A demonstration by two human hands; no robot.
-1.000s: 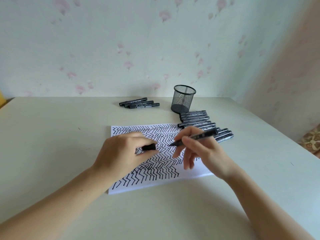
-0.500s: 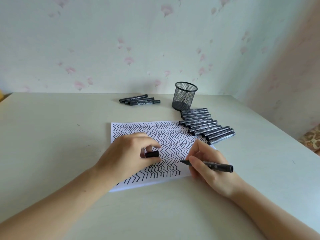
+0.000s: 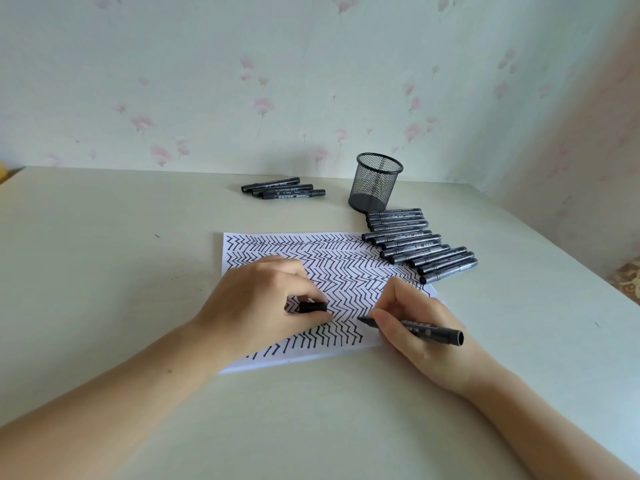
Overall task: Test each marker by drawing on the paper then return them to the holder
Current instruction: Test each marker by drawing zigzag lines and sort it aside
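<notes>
Right hand (image 3: 412,320) grips the uncapped marker (image 3: 412,329), tip at the paper (image 3: 242,362); left hand (image 3: 256,306) pinches its cap (image 3: 312,307); risk: the dense zigzags may mask a faint stroke.

Uncapped black marker (image 3: 415,330) tip-down on zigzag-covered paper (image 3: 346,271), empty mesh holder (image 3: 374,183) upright behind.
</notes>
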